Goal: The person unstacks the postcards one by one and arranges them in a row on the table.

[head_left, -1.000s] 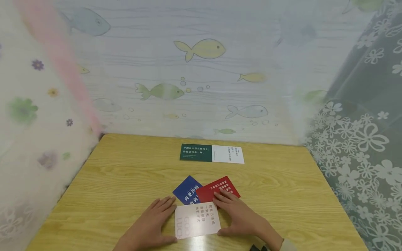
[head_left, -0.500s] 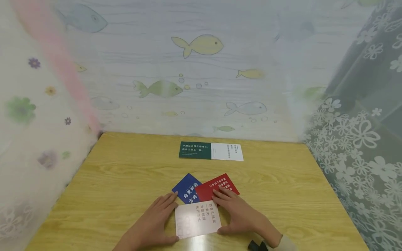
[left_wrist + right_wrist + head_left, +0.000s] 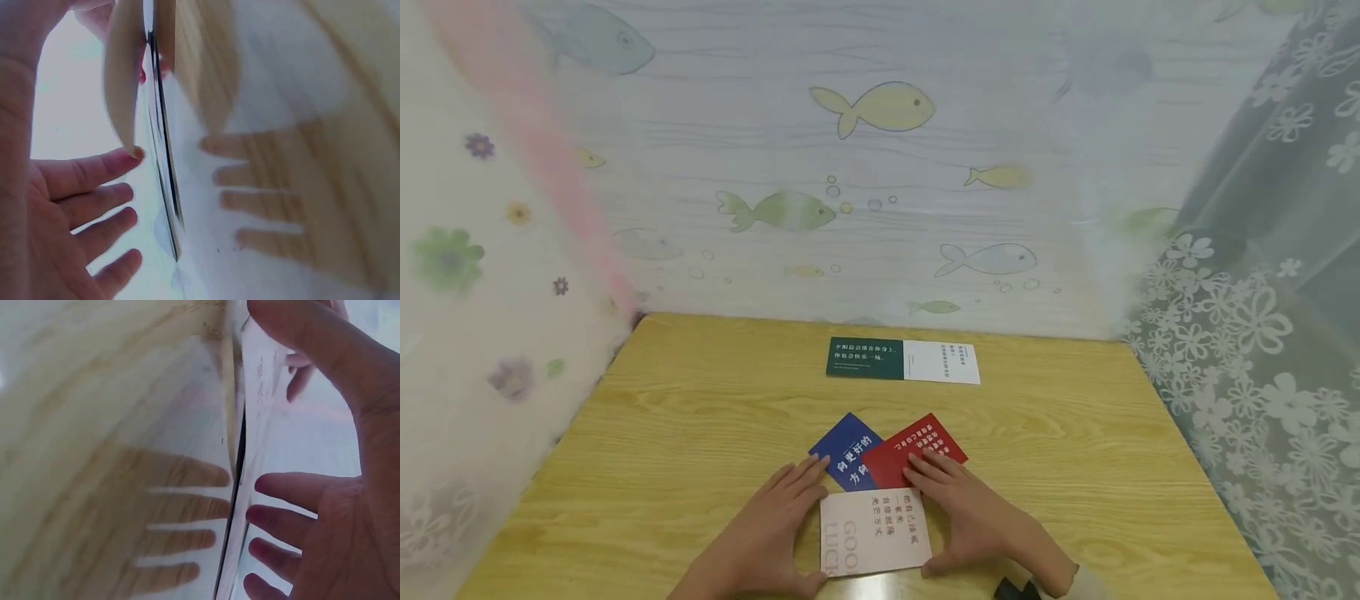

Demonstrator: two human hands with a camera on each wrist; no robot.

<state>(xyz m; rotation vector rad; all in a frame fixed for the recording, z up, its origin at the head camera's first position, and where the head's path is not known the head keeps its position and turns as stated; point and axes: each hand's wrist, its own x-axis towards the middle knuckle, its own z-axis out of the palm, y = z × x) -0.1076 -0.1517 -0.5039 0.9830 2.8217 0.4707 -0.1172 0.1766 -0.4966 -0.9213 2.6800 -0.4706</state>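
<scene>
A pale pink card with Chinese lettering and GOOD LUCK lies between both hands near the front of the table. My left hand holds its left side, thumb at the near corner and index finger at the far one. The right side is held likewise by my right hand. In the left wrist view, the held card bows slightly and stands apart from the tabletop. Just beyond it a red card overlaps a blue card; my right fingertips reach over the red one, my left over the blue one.
Further back, a dark green card and a white card lie side by side. The wooden table is glossy and mirrors the hands. Fish-patterned cloth hangs behind; a floral lace curtain borders the right.
The pink card has shifted slightly toward me and its tilt has changed; the glare over GOOD LUCK is gone. The red card has moved slightly left. Both hands keep their hold.
</scene>
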